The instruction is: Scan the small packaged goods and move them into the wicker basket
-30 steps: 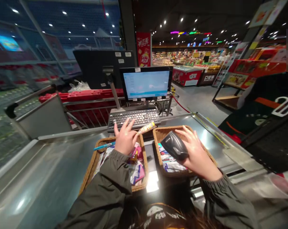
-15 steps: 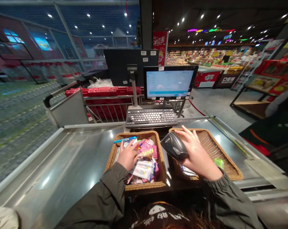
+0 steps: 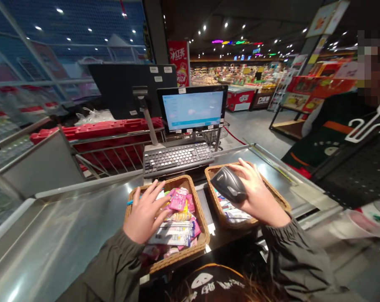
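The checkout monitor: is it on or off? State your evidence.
On: the monitor glows pale blue, showing a software window.

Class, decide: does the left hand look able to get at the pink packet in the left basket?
Probably yes: the left hand is open over the basket, and the pink packet lies uncovered on top, just past its fingertips.

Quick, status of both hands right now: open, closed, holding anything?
Left hand: open, fingers spread, resting on the snack packets in the left basket.
Right hand: closed around the black scanner.
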### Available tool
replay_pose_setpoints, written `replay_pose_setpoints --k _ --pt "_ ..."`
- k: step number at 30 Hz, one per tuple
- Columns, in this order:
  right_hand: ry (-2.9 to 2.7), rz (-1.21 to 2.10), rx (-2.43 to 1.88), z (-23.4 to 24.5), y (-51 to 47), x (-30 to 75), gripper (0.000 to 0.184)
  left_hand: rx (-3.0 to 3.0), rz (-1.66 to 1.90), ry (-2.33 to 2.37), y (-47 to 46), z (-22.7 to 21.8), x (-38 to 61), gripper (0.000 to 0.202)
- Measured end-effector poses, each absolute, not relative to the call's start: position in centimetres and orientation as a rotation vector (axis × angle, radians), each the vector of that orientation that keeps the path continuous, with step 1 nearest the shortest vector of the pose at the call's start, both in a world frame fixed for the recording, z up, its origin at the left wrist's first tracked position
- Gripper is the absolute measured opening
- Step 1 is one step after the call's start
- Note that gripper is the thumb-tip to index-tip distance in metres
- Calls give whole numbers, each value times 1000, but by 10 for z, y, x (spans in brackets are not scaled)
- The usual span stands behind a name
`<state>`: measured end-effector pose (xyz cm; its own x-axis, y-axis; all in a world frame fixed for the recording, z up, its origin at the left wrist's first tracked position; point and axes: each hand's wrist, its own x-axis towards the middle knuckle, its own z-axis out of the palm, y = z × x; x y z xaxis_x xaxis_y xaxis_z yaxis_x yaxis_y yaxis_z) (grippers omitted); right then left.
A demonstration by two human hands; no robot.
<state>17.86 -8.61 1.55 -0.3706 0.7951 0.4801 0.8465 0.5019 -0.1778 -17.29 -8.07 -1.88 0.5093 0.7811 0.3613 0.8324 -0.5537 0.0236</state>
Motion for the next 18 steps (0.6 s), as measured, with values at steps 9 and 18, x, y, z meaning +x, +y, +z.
replay_pose_setpoints --k 9,18 --pt "-2050 -258 -1489 20 -92 235 40 -2784 -496 -1207 -34 -7 -46 26" --pt "-2017 -247 -1577 8 -92 288 44 -2860 -87 -1068 29 -81 80 36"
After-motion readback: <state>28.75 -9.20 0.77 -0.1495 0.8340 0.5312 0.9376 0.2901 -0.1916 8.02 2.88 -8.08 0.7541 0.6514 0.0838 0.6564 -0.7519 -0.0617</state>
